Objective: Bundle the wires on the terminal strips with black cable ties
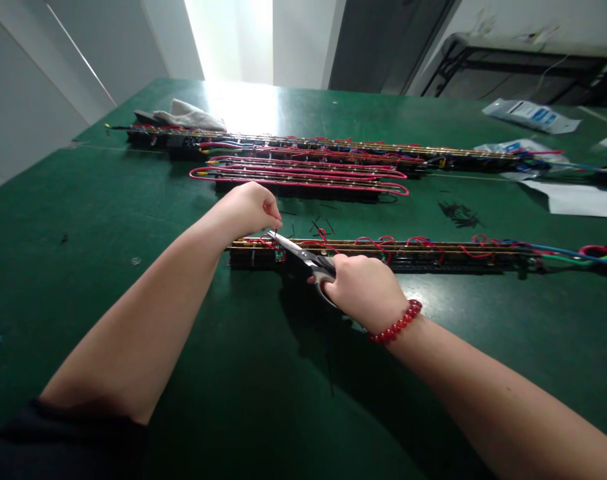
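Observation:
My right hand [366, 283] is closed round the handles of a pair of scissors [296, 250], its blades pointing up and left. The scissor tips are at the left end of a long black wired bar [413, 257], which has brass-coloured strips and looped red wires along its top. Just above those tips my left hand [256, 208] is pinched on a thin black strip that looks like a cable tie tail [276, 232]. The fingers hide most of it. Whether the blades touch the strip I cannot tell.
Behind my hands lie more wired bars [308, 180] with long red wire loops. Short black offcuts [460, 215] are heaped on the green table [183, 373]. A grey cloth [190, 115], plastic bags [530, 115] and white paper [580, 200] lie farther back.

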Demonstrator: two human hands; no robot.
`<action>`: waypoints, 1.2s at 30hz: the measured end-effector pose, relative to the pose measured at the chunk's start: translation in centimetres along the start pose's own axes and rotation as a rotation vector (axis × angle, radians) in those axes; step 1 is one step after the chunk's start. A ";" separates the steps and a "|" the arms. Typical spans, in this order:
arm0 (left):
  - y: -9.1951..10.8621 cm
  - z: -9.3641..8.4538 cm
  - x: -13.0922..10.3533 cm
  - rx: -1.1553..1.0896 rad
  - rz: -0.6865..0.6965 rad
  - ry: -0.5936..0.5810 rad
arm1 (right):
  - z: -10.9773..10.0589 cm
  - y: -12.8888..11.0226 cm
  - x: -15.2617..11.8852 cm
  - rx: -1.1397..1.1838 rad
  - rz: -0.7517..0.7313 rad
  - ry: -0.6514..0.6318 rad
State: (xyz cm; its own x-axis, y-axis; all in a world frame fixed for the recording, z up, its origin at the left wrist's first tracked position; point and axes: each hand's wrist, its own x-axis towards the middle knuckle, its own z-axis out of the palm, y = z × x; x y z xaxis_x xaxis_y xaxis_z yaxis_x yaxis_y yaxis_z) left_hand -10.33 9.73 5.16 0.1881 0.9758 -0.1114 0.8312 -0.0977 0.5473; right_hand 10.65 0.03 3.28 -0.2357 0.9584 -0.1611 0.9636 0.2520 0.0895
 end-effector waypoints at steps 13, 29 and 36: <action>-2.0 3.1 1.5 -0.052 0.109 0.157 | -0.9 2.8 0.9 0.177 0.045 -0.111; 1.1 -2.0 -2.4 0.369 0.160 -0.341 | -3.1 5.7 -0.4 0.040 -0.011 -0.217; 3.0 -1.5 -3.6 0.460 -0.035 -0.296 | -2.4 8.0 0.8 0.441 -0.091 -0.757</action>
State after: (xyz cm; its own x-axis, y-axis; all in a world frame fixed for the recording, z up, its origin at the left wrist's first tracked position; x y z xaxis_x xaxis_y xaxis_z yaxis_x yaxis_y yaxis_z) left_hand -9.28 6.18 8.45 0.2403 0.8898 -0.3878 0.9701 -0.2064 0.1276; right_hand 17.90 3.14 6.23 -0.3180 0.5516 -0.7711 0.9429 0.0988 -0.3182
